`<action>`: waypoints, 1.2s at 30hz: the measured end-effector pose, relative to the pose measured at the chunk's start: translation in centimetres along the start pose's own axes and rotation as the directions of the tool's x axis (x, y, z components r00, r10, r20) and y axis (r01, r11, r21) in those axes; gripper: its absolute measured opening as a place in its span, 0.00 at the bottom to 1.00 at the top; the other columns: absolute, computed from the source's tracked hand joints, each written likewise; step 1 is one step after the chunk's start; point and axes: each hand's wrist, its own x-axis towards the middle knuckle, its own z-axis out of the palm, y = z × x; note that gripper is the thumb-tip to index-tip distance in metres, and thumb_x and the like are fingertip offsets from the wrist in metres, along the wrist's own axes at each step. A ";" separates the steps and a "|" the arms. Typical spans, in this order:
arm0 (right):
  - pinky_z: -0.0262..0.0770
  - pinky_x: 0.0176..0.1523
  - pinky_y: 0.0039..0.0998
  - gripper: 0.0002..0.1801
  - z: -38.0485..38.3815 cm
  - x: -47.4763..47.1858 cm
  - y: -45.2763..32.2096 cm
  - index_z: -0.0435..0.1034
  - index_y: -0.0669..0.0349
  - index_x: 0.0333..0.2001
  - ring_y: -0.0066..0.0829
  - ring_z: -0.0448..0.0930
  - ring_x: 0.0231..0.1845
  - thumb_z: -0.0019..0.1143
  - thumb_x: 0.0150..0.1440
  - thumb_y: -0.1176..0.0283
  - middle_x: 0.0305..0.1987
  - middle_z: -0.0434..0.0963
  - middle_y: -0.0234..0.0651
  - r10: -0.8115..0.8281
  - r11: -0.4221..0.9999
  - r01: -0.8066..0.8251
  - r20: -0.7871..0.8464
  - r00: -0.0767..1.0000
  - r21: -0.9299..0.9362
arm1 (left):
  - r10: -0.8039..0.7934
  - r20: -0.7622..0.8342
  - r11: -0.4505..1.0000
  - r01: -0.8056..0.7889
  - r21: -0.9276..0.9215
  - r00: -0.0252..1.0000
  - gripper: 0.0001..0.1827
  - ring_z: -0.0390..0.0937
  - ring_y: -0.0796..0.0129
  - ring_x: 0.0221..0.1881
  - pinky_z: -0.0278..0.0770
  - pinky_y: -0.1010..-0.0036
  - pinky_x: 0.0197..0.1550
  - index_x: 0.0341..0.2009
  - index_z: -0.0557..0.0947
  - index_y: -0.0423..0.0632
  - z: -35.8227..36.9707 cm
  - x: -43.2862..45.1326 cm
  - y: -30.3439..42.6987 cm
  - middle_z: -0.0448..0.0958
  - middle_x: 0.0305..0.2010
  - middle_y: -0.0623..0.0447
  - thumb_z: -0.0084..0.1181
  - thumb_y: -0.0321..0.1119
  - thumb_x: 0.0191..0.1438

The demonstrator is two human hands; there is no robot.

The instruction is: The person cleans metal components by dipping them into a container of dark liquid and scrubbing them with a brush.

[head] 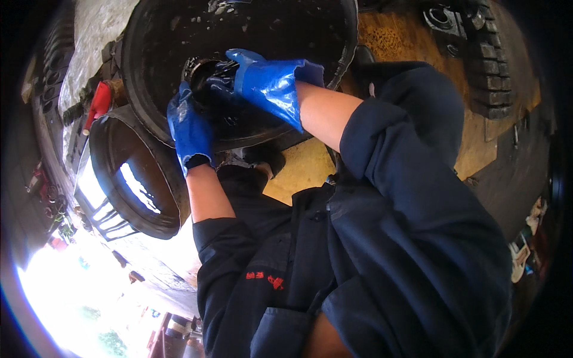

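Both hands wear blue rubber gloves and are over a wide black tub (152,76) of dark liquid. My left hand (190,121) is at the left of a dark, wet, round metal part (201,74), its fingers against the part's side. From the right, my right hand (246,74) reaches to the same part, thumb raised; its other fingers are dark with liquid and hard to make out. The part's lower portion is lost in the dark liquid, so its full shape cannot be told.
A second round tub (134,179) with liquid stands lower left, beside a red-handled brush (99,105). Ribbed metal parts (490,67) and a metal housing (443,20) lie at the upper right. Yellowish board (304,170) shows below the big tub.
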 end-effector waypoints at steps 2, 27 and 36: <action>0.70 0.72 0.39 0.35 0.5 -1.8 -1.1 0.63 0.61 0.70 0.42 0.76 0.66 0.60 0.66 0.54 0.69 0.74 0.44 0.145 0.987 -0.137 -0.112 0.983 0.080 | 0.191 -0.014 0.936 -0.178 0.303 0.982 0.23 0.74 0.46 0.66 0.70 0.62 0.70 0.67 0.74 0.41 -0.2 0.2 -2.1 0.75 0.65 0.35 0.40 0.21 0.69; 0.72 0.66 0.43 0.22 -0.4 5.1 0.0 0.77 0.57 0.59 0.50 0.79 0.61 0.59 0.64 0.61 0.60 0.80 0.48 -0.115 0.853 -0.029 0.241 0.964 0.521 | 0.297 0.048 0.955 -0.296 -0.035 0.954 0.16 0.82 0.48 0.53 0.78 0.63 0.56 0.54 0.83 0.39 -0.5 0.8 1.4 0.83 0.52 0.37 0.48 0.25 0.66; 0.77 0.61 0.42 0.22 -0.8 2.3 -2.4 0.76 0.57 0.60 0.47 0.82 0.55 0.58 0.66 0.61 0.56 0.82 0.48 -0.153 0.909 0.289 0.406 0.901 -0.299 | 0.524 -0.014 0.832 -0.509 0.220 0.851 0.17 0.83 0.52 0.46 0.78 0.67 0.50 0.49 0.85 0.41 -0.1 1.3 -0.3 0.85 0.47 0.39 0.43 0.33 0.70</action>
